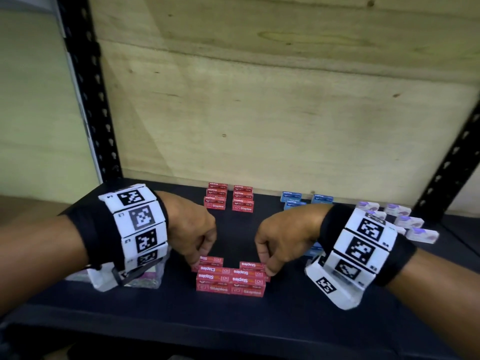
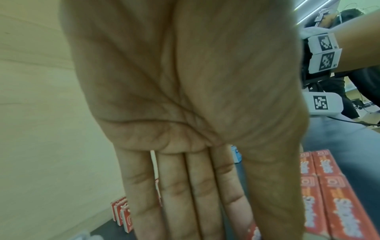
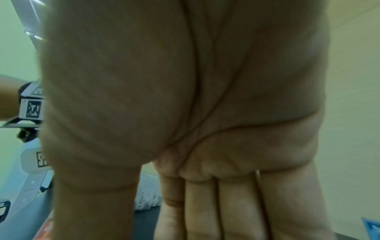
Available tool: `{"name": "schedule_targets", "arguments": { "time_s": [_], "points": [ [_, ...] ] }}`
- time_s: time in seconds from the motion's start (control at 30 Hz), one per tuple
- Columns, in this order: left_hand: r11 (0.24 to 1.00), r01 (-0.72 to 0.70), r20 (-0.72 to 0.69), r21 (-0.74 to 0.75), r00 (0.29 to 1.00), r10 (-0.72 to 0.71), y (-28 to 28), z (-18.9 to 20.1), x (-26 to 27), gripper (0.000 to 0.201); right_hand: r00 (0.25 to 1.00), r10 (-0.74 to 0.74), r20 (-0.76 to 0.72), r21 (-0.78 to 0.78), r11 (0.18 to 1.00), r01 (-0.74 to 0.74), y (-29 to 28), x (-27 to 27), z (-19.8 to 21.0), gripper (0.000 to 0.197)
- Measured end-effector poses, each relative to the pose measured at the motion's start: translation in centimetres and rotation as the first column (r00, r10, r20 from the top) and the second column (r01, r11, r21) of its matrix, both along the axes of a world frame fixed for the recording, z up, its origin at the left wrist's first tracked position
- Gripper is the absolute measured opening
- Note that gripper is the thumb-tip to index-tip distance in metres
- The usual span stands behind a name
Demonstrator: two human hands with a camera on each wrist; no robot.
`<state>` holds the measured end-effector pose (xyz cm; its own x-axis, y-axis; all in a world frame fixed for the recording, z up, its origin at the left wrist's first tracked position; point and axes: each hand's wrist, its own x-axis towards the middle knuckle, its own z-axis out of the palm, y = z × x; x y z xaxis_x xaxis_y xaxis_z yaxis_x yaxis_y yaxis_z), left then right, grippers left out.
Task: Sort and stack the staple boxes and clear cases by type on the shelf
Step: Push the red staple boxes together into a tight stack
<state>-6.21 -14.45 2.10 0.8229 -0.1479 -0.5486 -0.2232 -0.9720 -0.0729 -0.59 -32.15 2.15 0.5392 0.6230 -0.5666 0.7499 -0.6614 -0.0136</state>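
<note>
A block of red staple boxes stands at the front middle of the dark shelf. My left hand pinches the red box on the block's top left. My right hand pinches the red box on the top right. In the left wrist view the fingers point down, with a red box corner beside the thumb and the red block at the right. In the right wrist view the fingers hide the box.
Two red stacks stand at the back. Blue boxes sit back right, more behind my right hand. Clear cases lie far right; another clear case is under my left wrist. Black posts flank the shelf.
</note>
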Motion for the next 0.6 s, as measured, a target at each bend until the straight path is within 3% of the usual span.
{"name": "schedule_targets", "arguments": {
  "time_s": [0.23, 0.6],
  "points": [
    [0.999, 0.0, -0.09, -0.043, 0.996, -0.004, 0.24, 0.12, -0.6, 0.041, 0.999, -0.009, -0.049, -0.021, 1.0, 0.008, -0.93, -0.3, 0.54, 0.036],
    [0.998, 0.048, -0.106, -0.026, 0.993, -0.051, -0.65, -0.04, -0.41, 0.037, 0.998, 0.032, -0.063, 0.022, 0.999, -0.03, -0.37, -0.07, -0.16, 0.031]
  ]
}}
